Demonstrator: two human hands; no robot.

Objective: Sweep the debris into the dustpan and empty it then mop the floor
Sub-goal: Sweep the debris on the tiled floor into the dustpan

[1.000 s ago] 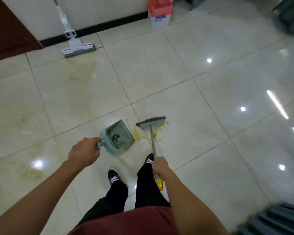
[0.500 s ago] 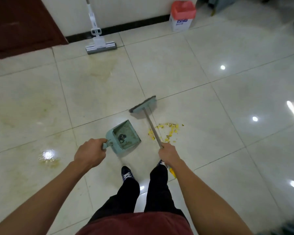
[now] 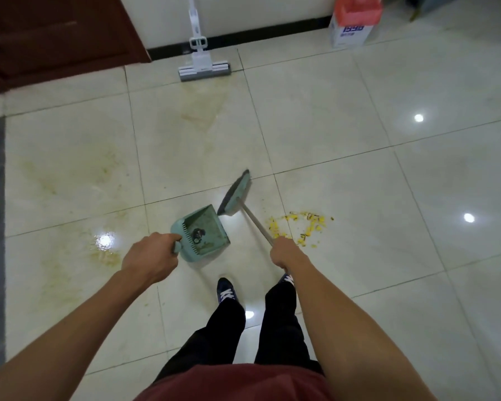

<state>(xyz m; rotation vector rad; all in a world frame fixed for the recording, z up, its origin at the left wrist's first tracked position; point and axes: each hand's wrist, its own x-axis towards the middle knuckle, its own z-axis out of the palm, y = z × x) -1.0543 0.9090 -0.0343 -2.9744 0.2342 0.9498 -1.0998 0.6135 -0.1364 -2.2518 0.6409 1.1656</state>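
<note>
**Dustpan and broom held clear of the debris**

The left hand (image 3: 149,256) is seen closed around the handle of a pale green dustpan (image 3: 204,234), which is tilted with its open mouth directed away from the hand and to the right. A dark clump is noted inside the pan near its comb teeth.

The right hand (image 3: 285,251) is wrapped fully around the thin shaft of a broom (image 3: 235,198). The long axis of the shaft runs from this hand up and to the left, with the green head just beyond the dustpan's far corner.

Yellow debris (image 3: 301,227) is scattered on the tiled floor (image 3: 388,175), just right of the right hand and apart from the broom head.

A white mop (image 3: 203,66) is propped against the wall well beyond both hands.
</note>
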